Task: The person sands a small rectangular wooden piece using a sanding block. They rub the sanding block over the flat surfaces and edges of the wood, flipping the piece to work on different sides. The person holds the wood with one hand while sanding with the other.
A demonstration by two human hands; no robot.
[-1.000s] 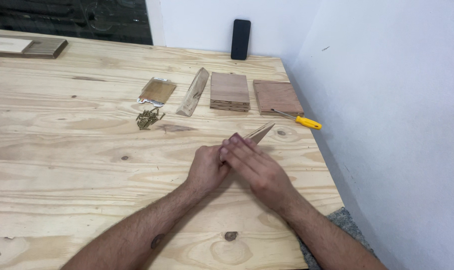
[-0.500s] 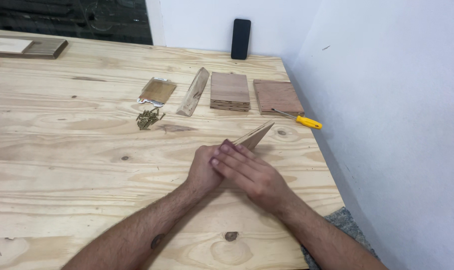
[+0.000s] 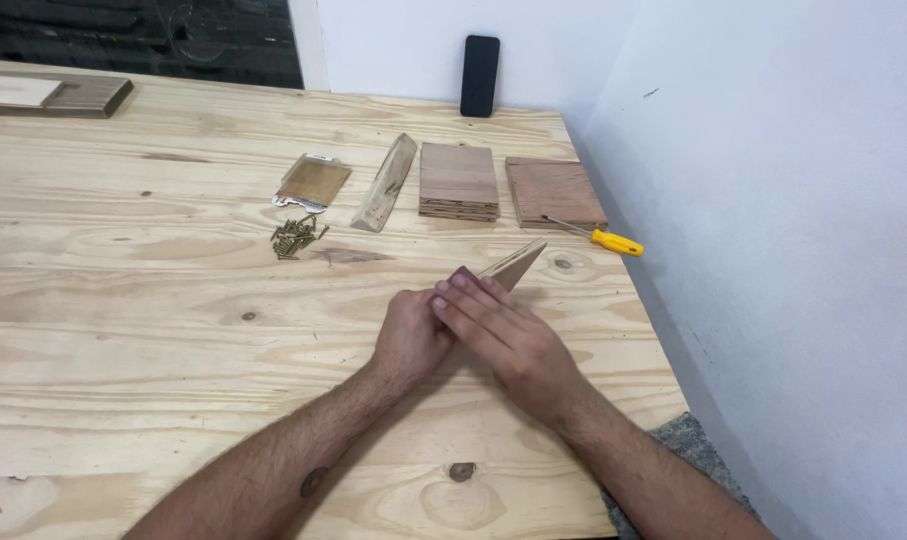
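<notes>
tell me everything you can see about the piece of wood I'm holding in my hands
The wooden piece is a thin, flat, light-brown board, plywood by the look of its pale edge. It stands tilted on edge on the pine table, its far corner pointing toward the yellow-handled screwdriver. Only that far end shows; the rest is hidden under the hands. The left hand grips it from the left, and the right hand lies flat against its right face.

One screwdriver (image 3: 601,237), one phone (image 3: 480,62)
</notes>
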